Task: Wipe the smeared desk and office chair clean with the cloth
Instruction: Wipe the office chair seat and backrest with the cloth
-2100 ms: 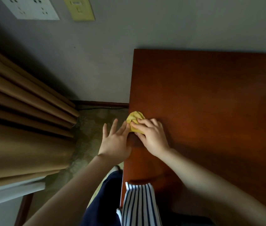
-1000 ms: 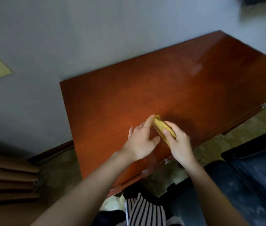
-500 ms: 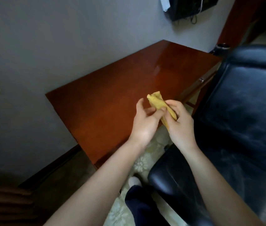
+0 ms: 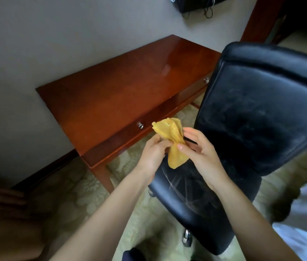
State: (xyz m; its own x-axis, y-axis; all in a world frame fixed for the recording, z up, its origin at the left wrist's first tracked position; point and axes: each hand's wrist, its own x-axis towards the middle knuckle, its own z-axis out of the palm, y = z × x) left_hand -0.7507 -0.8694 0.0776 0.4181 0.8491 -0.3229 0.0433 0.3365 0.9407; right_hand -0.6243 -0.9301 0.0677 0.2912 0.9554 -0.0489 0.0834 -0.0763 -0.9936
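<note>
The yellow cloth (image 4: 171, 140) is no longer pressing on the desk (image 4: 120, 87), where it was rubbing a corner two seconds ago. It is now hanging in the air between both hands, bunched at its middle and flaring above and below them. The left hand (image 4: 153, 153) is curling its fingers round the cloth's waist, while the right hand (image 4: 199, 149) is pinching the lower fold under its thumb, with the other fingers spreading loosely behind. The hands appear to be regathering the cloth to turn up a fresh face.

Just below and beyond the right hand, the black office chair (image 4: 252, 110) is filling the view, having swung into frame over the last second. Pale streaks are showing on its backrest and seat. Beyond the left hand the desk is lying well apart from the cloth, its top glossy and its drawer knob (image 4: 140, 125) just past the fingertips.

The shift suggests the desk pass is ending and the chair is coming next; whether the desk is fully clean cannot be told from here.
</note>
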